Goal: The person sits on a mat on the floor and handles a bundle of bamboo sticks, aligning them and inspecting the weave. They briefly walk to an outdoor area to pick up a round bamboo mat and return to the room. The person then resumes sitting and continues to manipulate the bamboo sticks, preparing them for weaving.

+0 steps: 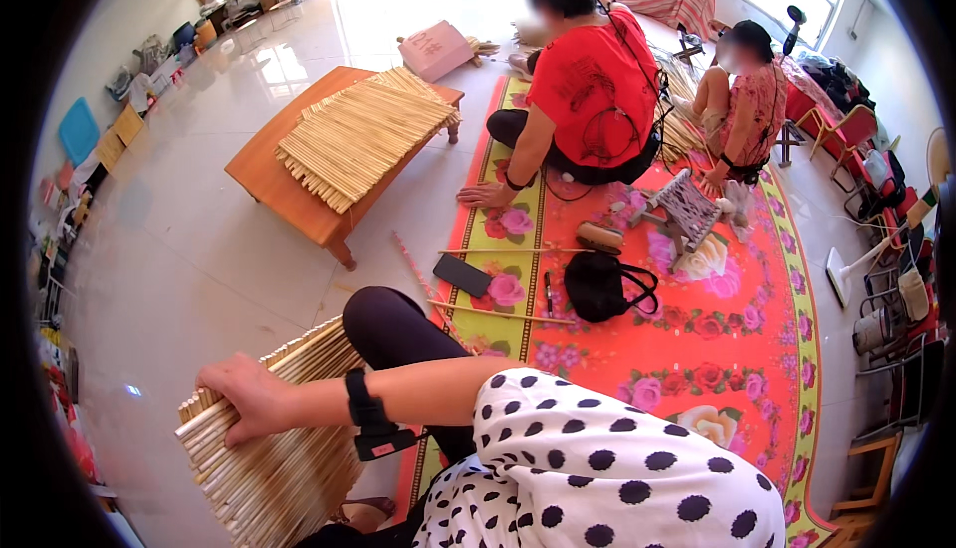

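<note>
One forearm extends leftward across the frame, black band at wrist; its hand [249, 399] lies palm down, fingers flat. Other hand unseen.

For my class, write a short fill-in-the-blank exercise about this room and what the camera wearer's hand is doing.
1. The hand presses flat on a mat of ____ sticks.
2. A second stick mat lies on a low ____ table.
3. The rug shows a pattern of ____.
4. Beside the black phone on the rug sits a black ____.

Missing words: bamboo; wooden; flowers; bag
</note>
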